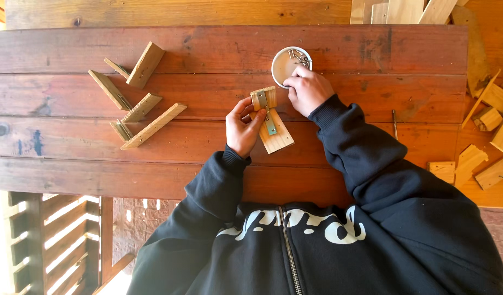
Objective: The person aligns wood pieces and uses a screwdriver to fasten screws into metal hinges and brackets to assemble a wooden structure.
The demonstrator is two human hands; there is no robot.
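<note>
My left hand (pixel 241 128) grips a small light wooden block assembly (pixel 273 131) lying on the red-brown plank table (pixel 71 136). A second small block (pixel 263 98) stands on its far end, and a grey metal bracket (pixel 269 123) runs between them. My right hand (pixel 306 90) is just beyond it, fingers curled at the rim of a round white cup (pixel 287 63) holding metal screws or nails (pixel 300 57). Whether the fingers pinch one is hidden.
Several angled wooden pieces (pixel 137 98) lie at the table's left. A pile of light wooden blocks (pixel 481 147) sits at the right, with more offcuts (pixel 404 11) at the far right edge. A thin dark metal pin (pixel 394 124) lies right of my sleeve.
</note>
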